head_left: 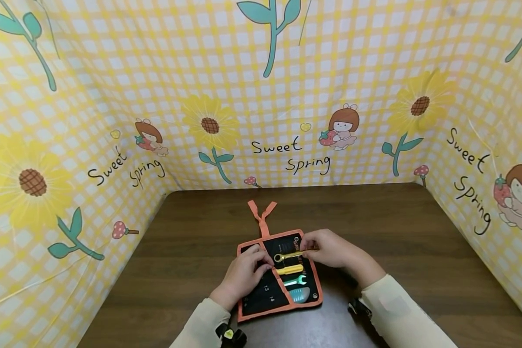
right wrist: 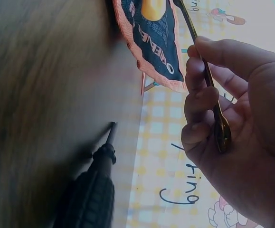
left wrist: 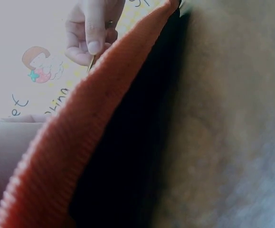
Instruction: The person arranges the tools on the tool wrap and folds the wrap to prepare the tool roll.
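A black tool pouch [head_left: 267,304] with orange trim lies spread on the table. My right hand [head_left: 330,249] pinches a gold wrench [head_left: 289,255] by one end; its ring end is over the pouch by the pocket's orange edge. In the right wrist view, the gold wrench [right wrist: 208,78] runs between thumb and fingers toward the palm. My left hand [head_left: 243,271] pinches the pocket's orange edge. Below the wrench, a yellow handle [head_left: 290,269], a green open-end wrench [head_left: 297,280] and a teal ribbed handle [head_left: 300,295] stick out of the pocket.
An orange tie strap [head_left: 263,223] stretches from the pouch's far edge across the dark wooden table [head_left: 191,237]. Yellow checked cloth [head_left: 269,96] walls the back and both sides. A dark pointed object [right wrist: 92,190] of unclear kind shows in the right wrist view.
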`<state>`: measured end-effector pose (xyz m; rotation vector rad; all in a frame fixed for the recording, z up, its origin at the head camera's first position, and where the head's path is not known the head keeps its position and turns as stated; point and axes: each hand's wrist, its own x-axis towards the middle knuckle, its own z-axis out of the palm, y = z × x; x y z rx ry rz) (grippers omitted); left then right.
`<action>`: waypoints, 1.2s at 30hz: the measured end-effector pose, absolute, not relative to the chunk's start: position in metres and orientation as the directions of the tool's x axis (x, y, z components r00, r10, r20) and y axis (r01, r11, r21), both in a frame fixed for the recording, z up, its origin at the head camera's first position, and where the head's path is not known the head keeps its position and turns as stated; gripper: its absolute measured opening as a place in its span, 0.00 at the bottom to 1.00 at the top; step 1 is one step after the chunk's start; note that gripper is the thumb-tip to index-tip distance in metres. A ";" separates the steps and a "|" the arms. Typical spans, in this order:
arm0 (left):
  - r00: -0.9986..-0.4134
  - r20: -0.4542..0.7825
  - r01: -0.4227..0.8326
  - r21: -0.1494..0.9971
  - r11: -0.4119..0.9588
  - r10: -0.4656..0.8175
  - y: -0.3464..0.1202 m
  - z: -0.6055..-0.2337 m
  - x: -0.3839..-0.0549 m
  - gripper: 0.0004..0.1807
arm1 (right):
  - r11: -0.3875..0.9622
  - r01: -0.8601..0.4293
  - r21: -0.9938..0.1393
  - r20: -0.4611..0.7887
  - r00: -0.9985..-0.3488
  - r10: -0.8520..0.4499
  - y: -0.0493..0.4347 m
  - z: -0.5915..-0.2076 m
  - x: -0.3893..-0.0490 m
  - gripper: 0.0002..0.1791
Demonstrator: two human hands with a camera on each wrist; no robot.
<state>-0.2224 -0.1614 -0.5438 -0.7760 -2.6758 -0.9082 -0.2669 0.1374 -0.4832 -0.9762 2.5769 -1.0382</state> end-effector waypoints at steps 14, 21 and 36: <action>-0.845 0.343 0.534 0.514 0.671 0.410 -0.160 -0.543 -0.222 0.11 | 0.553 -0.479 -0.682 0.014 -0.764 -0.645 0.133 -0.486 -0.267 0.05; -0.849 0.337 0.527 0.492 0.693 0.407 -0.160 -0.543 -0.221 0.11 | 0.555 -0.511 -0.656 0.023 -0.749 -0.662 0.132 -0.486 -0.267 0.07; -0.819 0.336 0.574 0.479 0.664 0.466 -0.159 -0.541 -0.219 0.11 | 0.540 -0.526 -0.657 0.021 -0.729 -0.685 0.128 -0.489 -0.266 0.07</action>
